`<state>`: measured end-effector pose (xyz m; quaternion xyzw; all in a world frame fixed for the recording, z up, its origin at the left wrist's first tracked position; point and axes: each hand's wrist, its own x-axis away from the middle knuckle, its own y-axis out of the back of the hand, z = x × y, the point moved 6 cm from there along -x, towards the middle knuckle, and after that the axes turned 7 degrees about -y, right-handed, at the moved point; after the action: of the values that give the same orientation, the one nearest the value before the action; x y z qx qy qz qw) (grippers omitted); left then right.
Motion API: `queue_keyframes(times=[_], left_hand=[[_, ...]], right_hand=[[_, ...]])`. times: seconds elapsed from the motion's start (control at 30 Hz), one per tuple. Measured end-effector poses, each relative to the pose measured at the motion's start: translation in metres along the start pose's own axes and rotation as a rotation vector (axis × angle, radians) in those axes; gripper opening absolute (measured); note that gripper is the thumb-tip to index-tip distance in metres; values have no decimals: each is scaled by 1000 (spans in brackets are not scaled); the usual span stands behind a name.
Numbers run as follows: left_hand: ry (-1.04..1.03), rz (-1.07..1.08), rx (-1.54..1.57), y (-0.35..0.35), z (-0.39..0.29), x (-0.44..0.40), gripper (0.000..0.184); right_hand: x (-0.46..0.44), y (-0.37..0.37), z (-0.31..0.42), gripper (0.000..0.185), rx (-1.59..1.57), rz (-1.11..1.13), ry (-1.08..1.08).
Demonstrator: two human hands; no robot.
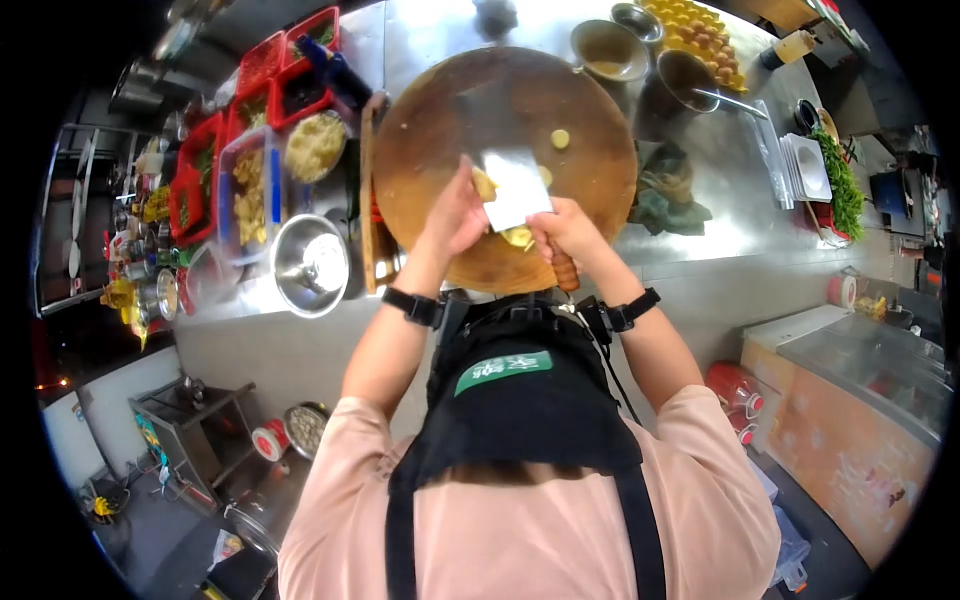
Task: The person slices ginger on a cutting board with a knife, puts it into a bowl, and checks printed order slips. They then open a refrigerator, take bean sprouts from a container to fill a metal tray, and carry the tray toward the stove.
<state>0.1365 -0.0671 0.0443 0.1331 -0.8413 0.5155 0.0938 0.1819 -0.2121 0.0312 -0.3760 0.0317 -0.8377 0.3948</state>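
Observation:
My right hand point(570, 235) grips the wooden handle of a cleaver point(515, 195), whose broad, shiny blade lies over the round wooden chopping block point(440, 110). At the blade's left side, my left hand point(460, 212) has its fingers closed on a pale yellow piece of ginger point(484, 185). More yellow pieces point(518, 237) lie by the blade's near edge. Farther off on the block rests a round yellow slice point(560, 138). Part of another slice point(545, 176) shows beside the blade's right edge.
Left of the block stand a steel bowl point(310, 266), a clear tub point(228, 205) of yellow chunks, a bowl of pale mince point(316, 146) and red baskets point(205, 150). A crumpled dark green cloth or bag point(670, 185) lies right, with bowls point(608, 50) and egg trays point(700, 40) behind.

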Motion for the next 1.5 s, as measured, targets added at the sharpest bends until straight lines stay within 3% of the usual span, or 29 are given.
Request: queue_keyframes(times=[0.07,0.1,0.17,0.33,0.43,0.47,0.53,0.67,0.7,0.87,1.0,1.1,1.2,1.27,1.4,1.5], left_hand=[[-33,-63,-142,34,11,-10,32],[-37,-64,-146,28,11,-9,32],[-46,-311,-395,31,10,-4,13],[-237,-315,-427,45,4,-13,8],[-497,-99,-1345,28,-8,-13,28],[-500,-106,-1344,29,-7,-11,28],[-662,-163,-1840,20,-9,-7,37],[-710,-424,-1892,37,12,-26,54],[-664,-481,-1901,48,22,-35,63],[-512,-617,-2019,31,41,-44,70],[-673,-568,-1998,21,46,-47,66],[-810,-536,-1923,16,42,-50,56],[-791,-413,-1802,2,41,-60,54],[-844,-355,-1752,-18,35,-61,50],[-956,-244,-1723,-54,-10,-51,48],[-1054,-171,-1703,-54,-64,-27,48]], right_hand=[[-6,9,-7,12,-2,-3,-7],[-7,13,-5,12,6,-15,7],[-5,25,1,13,22,-24,20],[7,92,14,18,52,-226,88],[10,148,8,18,20,-299,100],[9,164,3,17,-17,-312,80],[9,181,-4,16,-68,-326,43],[6,172,-22,14,49,-309,26],[7,160,-25,14,122,-291,-10],[-1,80,-42,17,290,-198,-112],[-29,39,-57,17,181,-87,-113],[-26,38,-46,18,209,-157,-96],[-12,41,-35,17,151,-217,-74],[0,38,-22,7,128,-274,-51],[17,-4,5,7,-4,-391,-6],[9,-63,16,4,-29,-350,94]])
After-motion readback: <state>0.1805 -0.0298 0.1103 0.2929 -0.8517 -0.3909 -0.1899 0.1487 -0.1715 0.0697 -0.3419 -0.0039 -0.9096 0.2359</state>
